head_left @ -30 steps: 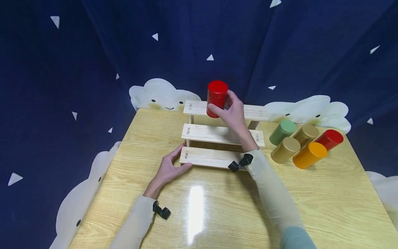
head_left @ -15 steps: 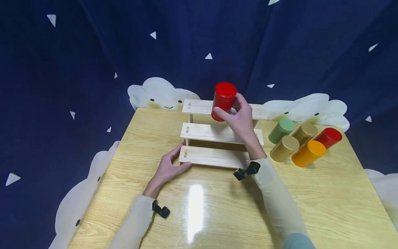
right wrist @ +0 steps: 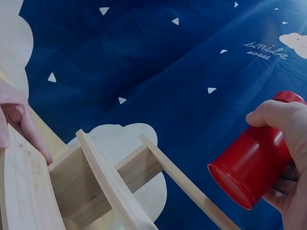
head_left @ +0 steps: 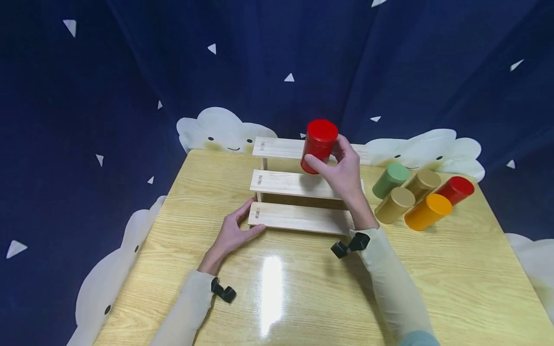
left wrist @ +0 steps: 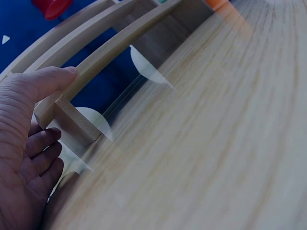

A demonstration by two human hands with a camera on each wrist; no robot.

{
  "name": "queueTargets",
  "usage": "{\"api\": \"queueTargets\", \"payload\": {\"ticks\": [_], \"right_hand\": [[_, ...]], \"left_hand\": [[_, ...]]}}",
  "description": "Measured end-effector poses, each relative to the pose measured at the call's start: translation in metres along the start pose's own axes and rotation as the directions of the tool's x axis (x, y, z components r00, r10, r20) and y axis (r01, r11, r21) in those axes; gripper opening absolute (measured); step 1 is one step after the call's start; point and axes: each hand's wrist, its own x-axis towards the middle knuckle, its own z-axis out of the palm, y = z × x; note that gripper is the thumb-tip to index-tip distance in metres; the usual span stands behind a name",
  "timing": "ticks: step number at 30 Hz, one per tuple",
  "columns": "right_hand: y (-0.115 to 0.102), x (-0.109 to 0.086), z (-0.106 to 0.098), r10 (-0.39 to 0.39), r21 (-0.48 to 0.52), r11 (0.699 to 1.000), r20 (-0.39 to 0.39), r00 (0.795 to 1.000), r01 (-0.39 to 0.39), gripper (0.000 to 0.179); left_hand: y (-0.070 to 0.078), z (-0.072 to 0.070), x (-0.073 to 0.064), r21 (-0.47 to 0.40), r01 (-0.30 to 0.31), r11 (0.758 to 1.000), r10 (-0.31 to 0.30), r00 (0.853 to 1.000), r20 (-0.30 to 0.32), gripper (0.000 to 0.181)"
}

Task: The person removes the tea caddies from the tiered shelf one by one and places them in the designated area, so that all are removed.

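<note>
My right hand (head_left: 343, 168) holds a red canister (head_left: 319, 146) with a lid, thumb on one side and fingers round the other. In the head view it overlaps the top and middle boards of a three-tier wooden shelf (head_left: 298, 217). The right wrist view shows the red canister (right wrist: 254, 163) tilted in the air, apart from the boards. My left hand (head_left: 233, 234) grips the left end of the lowest board. In the left wrist view its thumb (left wrist: 50, 82) lies on the board's front edge, with the other fingers bent by the end support.
Right of the shelf stand several canisters close together: a green one (head_left: 390, 180), two tan ones, including the front one (head_left: 395, 205), an orange one (head_left: 428, 212) and another red one (head_left: 455, 190). Behind the wooden table (head_left: 329, 298) hangs a dark blue curtain (head_left: 242, 57).
My right hand has moved right and a little toward the front with the red canister. My left hand keeps its place at the shelf's end.
</note>
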Motion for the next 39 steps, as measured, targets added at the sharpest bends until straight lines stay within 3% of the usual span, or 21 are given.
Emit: {"api": "queueTargets", "payload": {"ticks": [12, 18, 29, 39], "right_hand": [[0.003, -0.013, -0.023, -0.017, 0.036, 0.999, -0.045, 0.999, 0.018, 0.059], [0.007, -0.025, -0.036, 0.021, 0.013, 1.000, -0.075, 0.997, -0.020, 0.061], [0.017, -0.046, -0.070, 0.003, -0.033, 0.999, -0.178, 0.984, -0.009, 0.061], [0.023, -0.064, -0.101, 0.064, -0.090, 0.992, -0.250, 0.966, -0.089, 0.059]], "left_hand": [[0.000, 0.000, 0.001, -0.011, 0.002, 1.000, -0.002, 1.000, 0.006, 0.089], [-0.001, 0.001, 0.001, -0.005, 0.001, 1.000, -0.001, 1.000, 0.006, 0.090], [0.000, 0.001, 0.001, -0.012, 0.002, 1.000, -0.002, 1.000, 0.003, 0.090], [-0.001, 0.001, 0.001, -0.025, -0.016, 1.000, 0.016, 1.000, 0.008, 0.089]]}}
